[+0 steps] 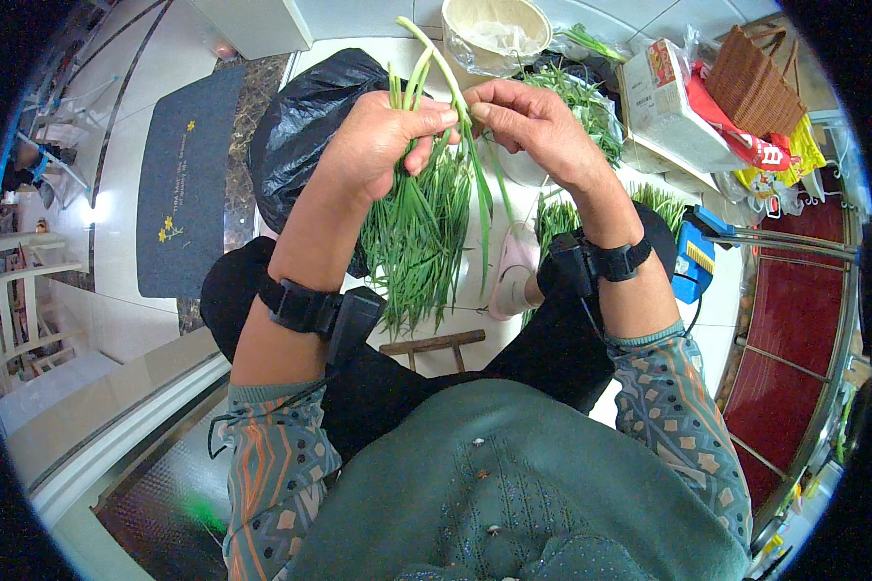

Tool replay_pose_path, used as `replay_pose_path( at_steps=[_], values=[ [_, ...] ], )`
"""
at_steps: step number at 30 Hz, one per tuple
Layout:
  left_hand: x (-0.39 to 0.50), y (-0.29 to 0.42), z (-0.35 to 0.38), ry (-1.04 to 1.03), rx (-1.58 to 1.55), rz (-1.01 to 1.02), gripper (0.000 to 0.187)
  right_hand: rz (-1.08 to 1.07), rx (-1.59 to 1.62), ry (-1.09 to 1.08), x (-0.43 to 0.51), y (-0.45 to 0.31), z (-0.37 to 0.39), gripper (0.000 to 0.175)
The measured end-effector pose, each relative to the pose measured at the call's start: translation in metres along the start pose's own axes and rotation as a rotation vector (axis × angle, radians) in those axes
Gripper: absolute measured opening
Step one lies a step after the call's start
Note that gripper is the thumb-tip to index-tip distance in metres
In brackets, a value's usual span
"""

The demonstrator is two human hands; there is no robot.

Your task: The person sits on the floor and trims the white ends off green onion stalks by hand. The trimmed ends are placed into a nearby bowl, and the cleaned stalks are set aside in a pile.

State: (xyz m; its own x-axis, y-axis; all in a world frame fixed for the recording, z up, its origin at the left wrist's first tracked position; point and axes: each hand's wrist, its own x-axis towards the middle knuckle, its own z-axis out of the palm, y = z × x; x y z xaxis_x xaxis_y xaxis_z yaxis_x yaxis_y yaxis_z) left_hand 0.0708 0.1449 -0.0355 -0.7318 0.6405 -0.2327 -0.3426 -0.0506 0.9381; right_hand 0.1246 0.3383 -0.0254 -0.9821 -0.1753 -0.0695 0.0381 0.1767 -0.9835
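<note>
My left hand [396, 138] is closed around several leafy green stalks [416, 80], which look like Chinese chives or green garlic. Their pale ends point up past the thumb. One thicker stalk [443, 62] leans across between my two hands. With thumb and forefinger, my right hand [527, 123] pinches at a thin green leaf [500, 178] beside that stalk; the exact grip is partly hidden by the fingers. Below my left hand a thick heap of long green leaves [418, 247] spreads; where the held leaves end and the heap begins is hard to tell.
A black plastic bag [298, 138] bulges at left, beside a grey mat [189, 189]. Ahead stands a plastic-lined beige bucket [498, 33]. To the right are more greens [559, 218], a white box [654, 102], a woven basket [756, 80] and a blue dustpan [690, 272].
</note>
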Motion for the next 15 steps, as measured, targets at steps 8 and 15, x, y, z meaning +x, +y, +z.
replay_pose_path(
  at_steps=[8,15],
  values=[
    [-0.0031,-0.0023,-0.001,-0.103,0.028,0.046,0.021,0.009,0.323,-0.071,0.0064,0.0036,0.0023,0.023],
    [-0.0037,-0.0033,-0.0014,-0.03,0.013,0.024,0.023,-0.187,0.066,0.013,0.0101,0.0027,0.0033,0.017]
  ],
)
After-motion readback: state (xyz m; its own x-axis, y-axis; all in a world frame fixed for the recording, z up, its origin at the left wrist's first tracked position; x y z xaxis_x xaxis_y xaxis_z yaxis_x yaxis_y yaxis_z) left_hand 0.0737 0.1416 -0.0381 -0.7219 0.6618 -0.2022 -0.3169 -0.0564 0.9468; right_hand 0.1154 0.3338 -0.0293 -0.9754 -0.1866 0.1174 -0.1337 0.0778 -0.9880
